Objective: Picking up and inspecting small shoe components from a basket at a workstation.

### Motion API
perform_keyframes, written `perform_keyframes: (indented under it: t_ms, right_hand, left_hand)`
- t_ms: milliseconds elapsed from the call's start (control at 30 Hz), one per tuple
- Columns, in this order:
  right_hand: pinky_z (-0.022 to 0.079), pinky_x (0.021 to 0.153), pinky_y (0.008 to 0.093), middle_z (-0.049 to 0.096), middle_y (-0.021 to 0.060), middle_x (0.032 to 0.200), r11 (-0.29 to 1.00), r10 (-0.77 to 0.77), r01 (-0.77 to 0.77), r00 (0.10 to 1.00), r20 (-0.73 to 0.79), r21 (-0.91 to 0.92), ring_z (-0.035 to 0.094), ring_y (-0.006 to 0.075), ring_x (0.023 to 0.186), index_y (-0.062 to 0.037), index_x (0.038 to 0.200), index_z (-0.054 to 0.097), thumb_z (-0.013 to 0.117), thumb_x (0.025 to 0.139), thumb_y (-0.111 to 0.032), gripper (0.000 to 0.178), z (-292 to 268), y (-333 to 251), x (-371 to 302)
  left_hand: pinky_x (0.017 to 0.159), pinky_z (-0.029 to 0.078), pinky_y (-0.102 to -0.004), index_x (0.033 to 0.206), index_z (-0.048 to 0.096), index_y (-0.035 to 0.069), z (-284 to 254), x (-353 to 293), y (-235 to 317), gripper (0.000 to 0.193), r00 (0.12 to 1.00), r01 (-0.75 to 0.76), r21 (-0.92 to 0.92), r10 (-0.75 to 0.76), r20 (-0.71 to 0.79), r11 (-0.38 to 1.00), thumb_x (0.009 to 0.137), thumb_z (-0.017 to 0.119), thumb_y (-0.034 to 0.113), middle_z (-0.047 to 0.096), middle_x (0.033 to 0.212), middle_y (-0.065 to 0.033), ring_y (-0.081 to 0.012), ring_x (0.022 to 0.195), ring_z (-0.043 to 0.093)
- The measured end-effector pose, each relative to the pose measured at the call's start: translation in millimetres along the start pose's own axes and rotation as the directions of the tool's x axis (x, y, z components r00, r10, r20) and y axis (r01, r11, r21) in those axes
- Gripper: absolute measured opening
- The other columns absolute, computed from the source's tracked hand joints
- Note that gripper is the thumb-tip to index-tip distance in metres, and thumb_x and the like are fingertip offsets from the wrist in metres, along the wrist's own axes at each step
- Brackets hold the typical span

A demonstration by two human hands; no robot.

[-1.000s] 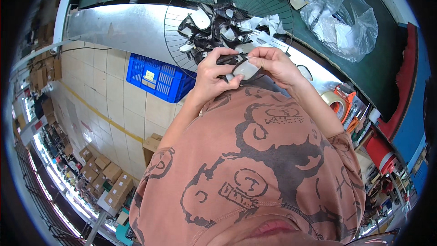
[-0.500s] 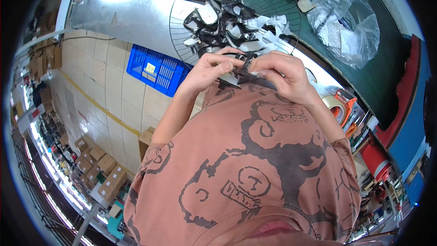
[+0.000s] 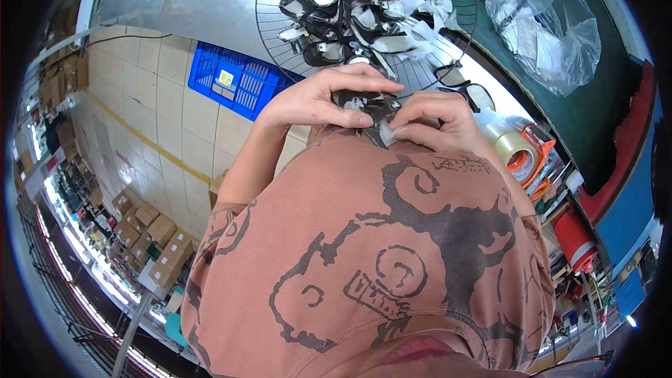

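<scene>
Close to my shirt front, my left hand (image 3: 329, 96) grips a small black piece (image 3: 381, 108) with glossy and pale parts, its thumb below and fingers above. The exact kind of the piece does not show. My right hand (image 3: 441, 122) is closed at the piece's right side, thumb and fingers pinching a thin whitish bit (image 3: 387, 133) at its lower edge. Just beyond my hands, a pile of similar black-and-white pieces (image 3: 329, 52) lies on a round wire rack (image 3: 260, 17). Some white scraps (image 3: 437, 10) rest among them.
A blue plastic crate (image 3: 241, 84) stands on the tiled floor at left. To the right are a clear plastic bag (image 3: 546, 42) with white scraps, a tape roll (image 3: 514, 150) and an orange-handled tool (image 3: 542, 147). Cardboard boxes (image 3: 161, 231) sit at lower left.
My left fingers have stretched out over the top of the black piece. My right hand has shifted slightly down, now with the whitish bit at its fingertips. The view has tilted a little.
</scene>
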State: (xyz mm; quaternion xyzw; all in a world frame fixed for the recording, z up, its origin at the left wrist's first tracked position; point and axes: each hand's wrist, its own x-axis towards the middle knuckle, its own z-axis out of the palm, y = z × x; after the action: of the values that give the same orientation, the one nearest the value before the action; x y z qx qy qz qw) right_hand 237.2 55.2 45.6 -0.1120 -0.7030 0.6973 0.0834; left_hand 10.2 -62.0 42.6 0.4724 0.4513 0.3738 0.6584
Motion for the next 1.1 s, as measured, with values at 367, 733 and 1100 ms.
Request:
perform_keyframes:
  t_ms: [367,733,1100]
  right_hand:
    - [0.052,0.068,0.0249,0.067,0.0055,0.086,0.978,0.108,-0.108,0.994,0.01,0.178,0.065,0.0129,0.078,-0.0031,0.091,0.075,0.076,0.08,-0.002,0.011,10.1,5.5,1.8]
    - [0.053,0.064,0.0205,0.067,0.0034,0.083,0.835,0.438,-0.33,0.883,-0.17,0.44,0.066,0.0075,0.075,0.0015,0.09,0.066,0.07,0.089,-0.006,0.008,30.7,1.3,-6.0]
    - [0.043,0.059,0.02,0.065,0.0014,0.08,0.787,0.483,-0.197,0.785,-0.387,0.584,0.055,0.0044,0.067,0.0003,0.094,0.067,0.067,0.092,-0.009,0.01,29.6,23.2,0.2]
  left_hand:
    - [0.096,0.044,-0.0357,0.118,0.069,0.007,3.7,-5.2,-17.2,0.041,0.994,0.013,-0.022,-0.015,-0.104,1.0,0.079,0.077,0.018,0.062,0.113,-0.0095,-0.0223,0.108,0.057]
    - [0.09,0.046,-0.0319,0.108,0.069,0.003,24.8,-18.2,-26.8,0.034,0.95,0.011,-0.145,-0.055,-0.308,0.989,0.077,0.08,0.011,0.061,0.108,-0.0063,-0.0181,0.105,0.056]
    - [0.087,0.047,-0.03,0.103,0.072,0.007,34.8,-9.0,-20.2,0.038,0.969,-0.018,0.116,0.046,-0.241,0.993,0.066,0.082,0.005,0.062,0.103,-0.0058,-0.018,0.099,0.06]
